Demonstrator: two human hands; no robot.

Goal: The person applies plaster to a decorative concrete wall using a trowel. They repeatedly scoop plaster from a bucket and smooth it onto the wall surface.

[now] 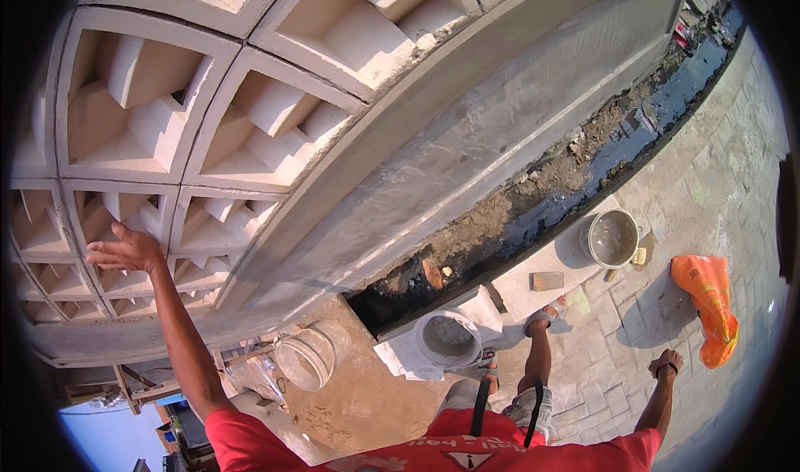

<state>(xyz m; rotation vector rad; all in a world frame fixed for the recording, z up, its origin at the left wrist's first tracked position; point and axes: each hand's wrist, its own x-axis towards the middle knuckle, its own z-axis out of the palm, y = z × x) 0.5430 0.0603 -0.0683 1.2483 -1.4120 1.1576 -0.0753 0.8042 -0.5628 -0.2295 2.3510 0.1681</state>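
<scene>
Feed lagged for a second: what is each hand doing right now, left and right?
Left hand: open, fingers spread, flat on the patterned block wall, holding nothing.
Right hand: hanging loosely curled at the side, apparently empty.

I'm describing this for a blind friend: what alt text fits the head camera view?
A person's left hand rests flat on a wall of pale patterned blocks, while the right hand hangs empty. Below stand three buckets.

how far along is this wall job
Done: the decorative blocks are set and the band below looks freshly plastered. In hand: the left hand rests flat on a block; the right hand hangs empty. Left: the open muddy trench; buckets sit unused.
</scene>
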